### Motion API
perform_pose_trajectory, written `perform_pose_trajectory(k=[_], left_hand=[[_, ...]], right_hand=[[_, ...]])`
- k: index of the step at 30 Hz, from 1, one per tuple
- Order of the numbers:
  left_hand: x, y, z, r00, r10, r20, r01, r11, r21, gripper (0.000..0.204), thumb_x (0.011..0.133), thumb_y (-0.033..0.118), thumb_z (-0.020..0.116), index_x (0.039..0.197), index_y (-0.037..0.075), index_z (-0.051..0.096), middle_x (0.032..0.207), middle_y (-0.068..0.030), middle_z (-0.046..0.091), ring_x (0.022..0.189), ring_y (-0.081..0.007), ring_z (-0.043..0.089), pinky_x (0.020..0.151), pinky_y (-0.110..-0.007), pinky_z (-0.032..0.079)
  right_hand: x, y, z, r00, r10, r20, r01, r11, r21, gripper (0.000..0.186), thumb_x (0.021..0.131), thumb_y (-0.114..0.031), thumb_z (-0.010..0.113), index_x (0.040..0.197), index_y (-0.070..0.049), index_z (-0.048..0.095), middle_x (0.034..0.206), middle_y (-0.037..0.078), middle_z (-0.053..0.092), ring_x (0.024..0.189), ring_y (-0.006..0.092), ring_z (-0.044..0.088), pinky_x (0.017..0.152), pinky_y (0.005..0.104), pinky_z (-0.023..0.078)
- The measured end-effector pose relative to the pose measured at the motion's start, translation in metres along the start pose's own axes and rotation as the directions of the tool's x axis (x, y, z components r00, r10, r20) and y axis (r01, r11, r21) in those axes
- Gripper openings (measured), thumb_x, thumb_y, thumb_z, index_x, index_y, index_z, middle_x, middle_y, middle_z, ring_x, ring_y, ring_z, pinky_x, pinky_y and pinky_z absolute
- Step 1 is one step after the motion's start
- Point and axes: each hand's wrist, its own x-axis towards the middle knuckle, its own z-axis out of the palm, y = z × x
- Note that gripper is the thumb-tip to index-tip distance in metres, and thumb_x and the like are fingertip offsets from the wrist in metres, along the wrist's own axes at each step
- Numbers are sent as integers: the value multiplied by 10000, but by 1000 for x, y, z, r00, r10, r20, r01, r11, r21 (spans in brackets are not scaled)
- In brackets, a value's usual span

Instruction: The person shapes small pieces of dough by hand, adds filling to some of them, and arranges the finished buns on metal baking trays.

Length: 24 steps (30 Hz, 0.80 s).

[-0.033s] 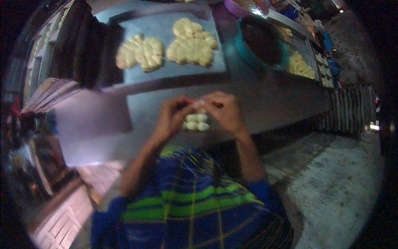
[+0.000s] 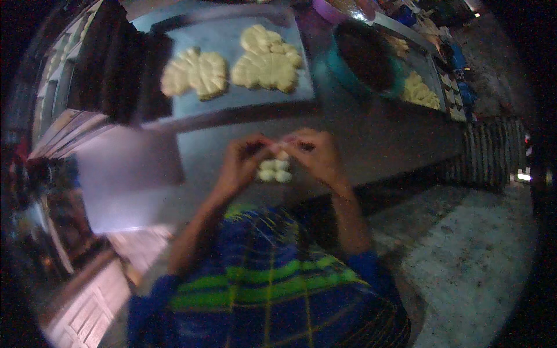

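Observation:
My left hand (image 2: 245,159) and my right hand (image 2: 315,155) meet over the near part of the table, their thumbs and fingers closed in a pinch. Between the fingertips shows a small pale piece of dough (image 2: 278,147), blurred and mostly covered by the fingers. Just below it, small round white dough balls (image 2: 274,171) sit close together in short rows on the table. Beyond my hands, a metal tray holds two flat clusters of pale yellow dough, a left cluster (image 2: 196,73) and a larger right cluster (image 2: 267,64).
The metal tray (image 2: 232,107) lies at the far side of the dark table (image 2: 383,145). A teal tub (image 2: 339,72) with dark contents stands right of it, near another dough-laden tray (image 2: 438,75). Dark stacked trays (image 2: 125,69) rise at the left. A purple basin (image 2: 328,11) is farther back.

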Motion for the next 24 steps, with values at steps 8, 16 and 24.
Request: perform_pose_trajectory(k=[8, 16, 24], left_hand=[[2, -3, 27, 992, -69, 103, 106, 900, -423, 527, 832, -34, 609, 1318, 69, 430, 948, -64, 674, 963, -188, 641, 845, -324, 514], [16, -43, 36, 971, -82, 224, 200, 793, -576, 767, 701, -75, 569, 1420, 93, 359, 1040, -79, 662, 1084, -240, 605, 978, -358, 460], [24, -54, -23, 998, -21, -66, -22, 805, -593, 551, 787, 66, 629, 1317, 88, 481, 1168, -102, 615, 1114, -233, 583, 1038, -405, 425]], right_hand=[[-20, 34, 6, 953, 302, 22, -291, 896, 337, 362, 796, -140, 796, 1102, 0, 662, 1021, 98, 706, 870, 135, 673, 751, 294, 545], [-56, 73, 16, 976, 188, -109, -170, 973, 156, 329, 813, -12, 709, 1137, -48, 666, 1016, 102, 703, 921, 203, 675, 788, 340, 537], [-82, 129, 43, 966, -205, -159, 111, 881, -461, 270, 799, -17, 667, 1069, -26, 676, 1071, 104, 656, 972, 294, 625, 870, 409, 497]])
